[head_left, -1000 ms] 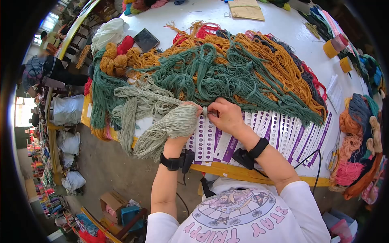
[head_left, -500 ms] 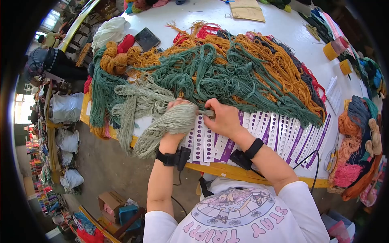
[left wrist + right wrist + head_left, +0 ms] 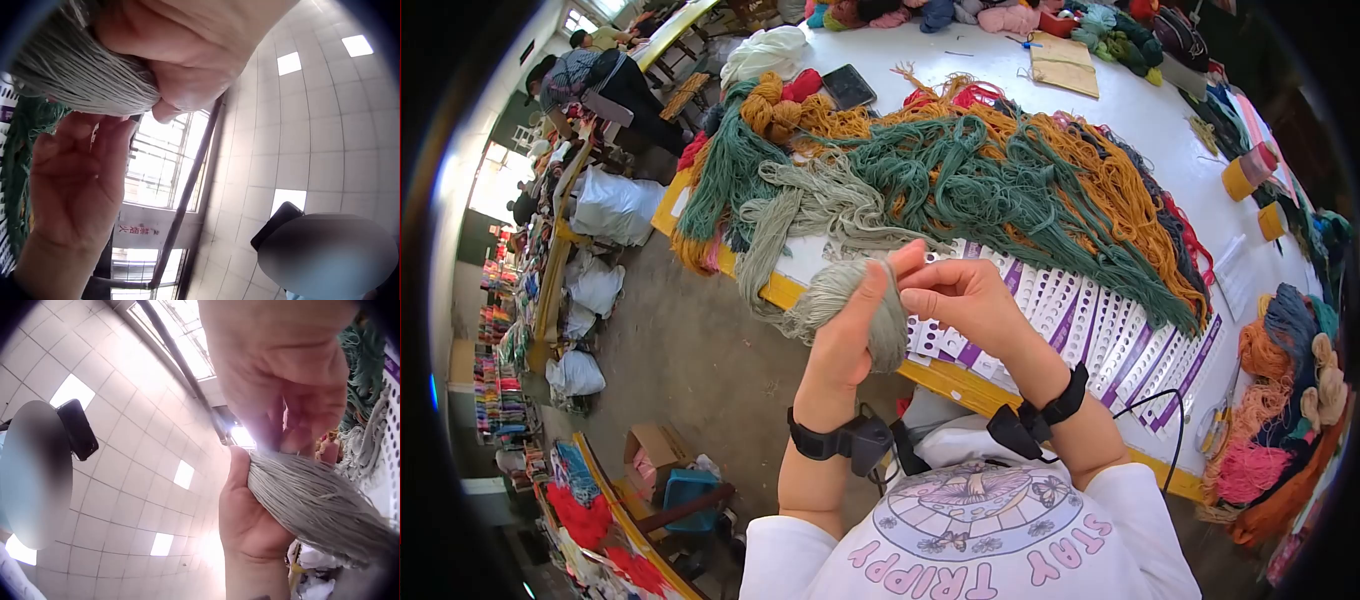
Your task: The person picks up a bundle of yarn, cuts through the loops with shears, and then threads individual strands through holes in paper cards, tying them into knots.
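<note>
Left hand holding grey yarn, right hand at its end, green yarn beyond

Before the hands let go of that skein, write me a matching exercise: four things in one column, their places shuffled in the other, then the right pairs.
Things:
1. gray-green yarn skein
2. dark green yarn
3. perforated cards
4. flat black-screened device

Places:
A. in a row along the yellow table edge
B. held in the left hand
C. beside the red yarn
D. heaped partly over orange yarn

Pairs: 1-B, 2-D, 3-A, 4-C
</note>
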A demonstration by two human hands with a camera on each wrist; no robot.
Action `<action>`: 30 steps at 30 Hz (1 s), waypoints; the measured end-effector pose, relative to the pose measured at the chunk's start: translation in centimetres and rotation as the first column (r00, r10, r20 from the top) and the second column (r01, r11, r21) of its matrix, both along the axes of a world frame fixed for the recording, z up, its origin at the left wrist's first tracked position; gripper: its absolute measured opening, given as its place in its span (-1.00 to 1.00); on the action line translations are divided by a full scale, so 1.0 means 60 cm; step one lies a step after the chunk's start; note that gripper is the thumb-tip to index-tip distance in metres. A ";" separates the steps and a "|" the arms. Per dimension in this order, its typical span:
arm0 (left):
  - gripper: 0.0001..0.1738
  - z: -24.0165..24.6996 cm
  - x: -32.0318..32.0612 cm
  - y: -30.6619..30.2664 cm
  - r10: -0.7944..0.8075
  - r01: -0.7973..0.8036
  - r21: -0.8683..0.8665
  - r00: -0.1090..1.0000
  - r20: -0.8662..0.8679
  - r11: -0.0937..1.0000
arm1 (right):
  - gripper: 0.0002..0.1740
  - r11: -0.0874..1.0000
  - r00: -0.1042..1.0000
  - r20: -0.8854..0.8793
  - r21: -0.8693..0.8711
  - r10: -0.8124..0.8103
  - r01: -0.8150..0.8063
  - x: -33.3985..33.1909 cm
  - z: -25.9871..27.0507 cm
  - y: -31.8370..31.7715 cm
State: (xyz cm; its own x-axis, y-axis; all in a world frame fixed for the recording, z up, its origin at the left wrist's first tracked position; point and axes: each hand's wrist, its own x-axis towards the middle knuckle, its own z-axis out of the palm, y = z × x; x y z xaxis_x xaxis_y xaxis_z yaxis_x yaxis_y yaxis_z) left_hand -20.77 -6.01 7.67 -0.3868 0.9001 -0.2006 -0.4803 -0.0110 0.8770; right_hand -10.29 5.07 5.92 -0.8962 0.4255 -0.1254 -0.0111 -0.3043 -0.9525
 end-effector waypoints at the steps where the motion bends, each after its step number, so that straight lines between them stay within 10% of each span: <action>1: -0.32 0.007 0.013 0.000 -0.020 0.020 0.005 0.998 -0.059 1.000 | -0.82 1.000 1.000 -0.004 0.006 -0.019 0.019 0.012 0.002 -0.004; 11: -0.37 0.043 0.108 0.022 -0.229 0.231 -0.013 0.957 -0.178 0.973 | -0.85 0.990 0.983 -0.119 -0.037 -0.138 0.135 0.131 0.018 -0.001; 25: -0.53 0.024 0.093 0.036 -0.140 0.143 -0.031 0.987 0.082 0.989 | -0.82 0.917 0.927 -0.232 -0.342 -0.294 0.205 0.130 -0.032 0.015; 30: -0.50 0.012 0.085 0.044 -0.115 0.122 -0.053 0.986 0.118 0.991 | -0.78 0.944 0.945 -0.155 -0.213 -0.288 0.252 0.133 -0.035 0.019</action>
State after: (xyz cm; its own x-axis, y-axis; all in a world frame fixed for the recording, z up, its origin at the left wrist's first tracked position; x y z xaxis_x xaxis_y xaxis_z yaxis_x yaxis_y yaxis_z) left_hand -15.67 -3.37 8.40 -0.2494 0.9232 -0.2924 -0.5720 0.1032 0.8137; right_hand -2.31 6.21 3.83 -0.7658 0.6390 -0.0730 -0.2846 -0.4386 -0.8524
